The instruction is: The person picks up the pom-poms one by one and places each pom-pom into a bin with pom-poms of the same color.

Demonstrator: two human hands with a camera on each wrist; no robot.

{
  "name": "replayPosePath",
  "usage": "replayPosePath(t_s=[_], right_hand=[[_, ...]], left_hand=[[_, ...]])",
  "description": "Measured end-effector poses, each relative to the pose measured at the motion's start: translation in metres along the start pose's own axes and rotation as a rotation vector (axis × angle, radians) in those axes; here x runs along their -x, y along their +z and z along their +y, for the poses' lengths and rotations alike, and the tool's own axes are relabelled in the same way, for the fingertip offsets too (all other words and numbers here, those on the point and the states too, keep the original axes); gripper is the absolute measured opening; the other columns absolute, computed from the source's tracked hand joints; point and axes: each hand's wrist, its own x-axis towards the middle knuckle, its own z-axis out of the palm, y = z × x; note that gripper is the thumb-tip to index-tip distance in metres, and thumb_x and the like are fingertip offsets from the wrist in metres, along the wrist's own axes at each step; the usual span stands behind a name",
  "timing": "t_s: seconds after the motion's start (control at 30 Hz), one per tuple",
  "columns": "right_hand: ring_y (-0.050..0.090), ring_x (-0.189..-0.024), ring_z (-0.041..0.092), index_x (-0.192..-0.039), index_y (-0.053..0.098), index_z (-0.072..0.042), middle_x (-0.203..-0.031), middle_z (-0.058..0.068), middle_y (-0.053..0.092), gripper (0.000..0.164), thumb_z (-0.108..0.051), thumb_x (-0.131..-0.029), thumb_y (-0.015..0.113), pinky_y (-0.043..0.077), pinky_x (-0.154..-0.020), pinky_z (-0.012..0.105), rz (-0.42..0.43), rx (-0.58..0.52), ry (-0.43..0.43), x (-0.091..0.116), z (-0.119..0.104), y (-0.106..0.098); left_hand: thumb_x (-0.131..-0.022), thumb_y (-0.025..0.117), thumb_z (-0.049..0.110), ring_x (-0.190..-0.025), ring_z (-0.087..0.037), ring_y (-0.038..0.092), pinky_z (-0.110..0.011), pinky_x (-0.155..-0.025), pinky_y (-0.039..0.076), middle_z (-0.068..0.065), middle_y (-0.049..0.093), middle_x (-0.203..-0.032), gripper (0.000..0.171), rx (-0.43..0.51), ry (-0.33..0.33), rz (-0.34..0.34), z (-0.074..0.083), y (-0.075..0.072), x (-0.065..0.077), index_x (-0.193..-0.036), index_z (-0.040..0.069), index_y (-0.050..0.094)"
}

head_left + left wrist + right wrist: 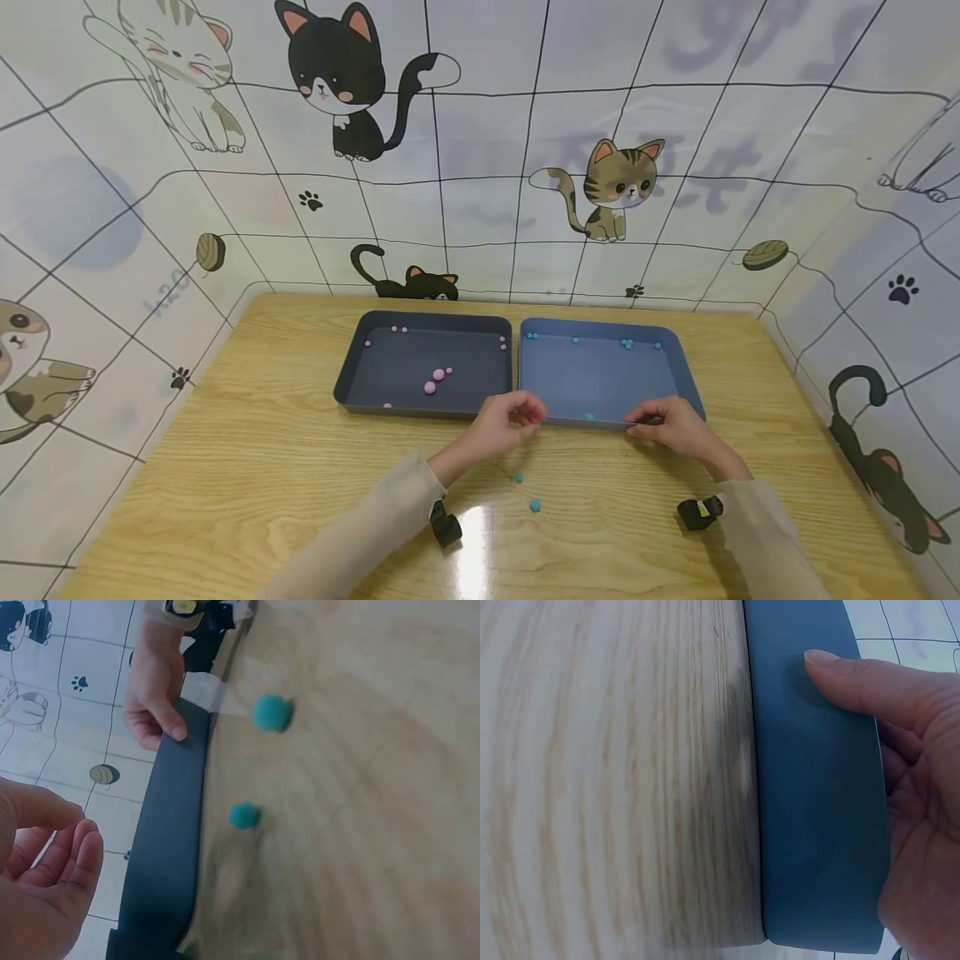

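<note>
On the table stands a blue tray [592,375] holding several small teal balls [627,343]. My right hand [675,427] grips its front wall near the right corner, thumb on the outer face and fingers behind the rim. My left hand [508,421] hovers at the tray's front left corner. Its fingers are loosely bent, and nothing shows between thumb and fingertips. Two teal balls lie on the wood in front of the tray, a larger ball [271,712] and a smaller ball [244,815].
Left of the blue tray, close beside it, sits a dark grey tray [420,412] with several pink balls [438,375] of differing sizes. The wooden table [262,467] meets a cat-patterned cloth [480,200] at the back and sides.
</note>
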Motion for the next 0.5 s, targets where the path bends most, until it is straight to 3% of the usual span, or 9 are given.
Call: replayPosePath(t_s=[0.23, 0.5], right_hand=[[0.053, -0.062, 0.004, -0.087, 0.073, -0.005, -0.082, 0.004, 0.068, 0.008, -0.006, -0.08, 0.072, 0.045, -0.05, 0.023, 0.002, 0.0, -0.001, -0.001, 0.002, 0.0], [0.053, -0.06, 0.004, -0.087, 0.073, -0.005, -0.082, 0.005, 0.068, 0.008, -0.005, -0.08, 0.072, 0.045, -0.049, 0.024, 0.003, 0.0, 0.013, 0.0, 0.0, 0.0]], left_hand=[[-0.082, 0.06, -0.012, -0.078, -0.01, 0.057, -0.02, -0.071, 0.05, -0.018, 0.064, -0.091, 0.015, -0.016, -0.048, -0.048, -0.003, 0.007, 0.014, -0.094, -0.003, 0.063], [-0.081, 0.06, -0.012, -0.081, -0.016, 0.059, -0.019, -0.073, 0.05, -0.017, 0.064, -0.093, 0.018, -0.029, -0.11, -0.088, -0.005, 0.011, 0.023, -0.095, -0.001, 0.063]])
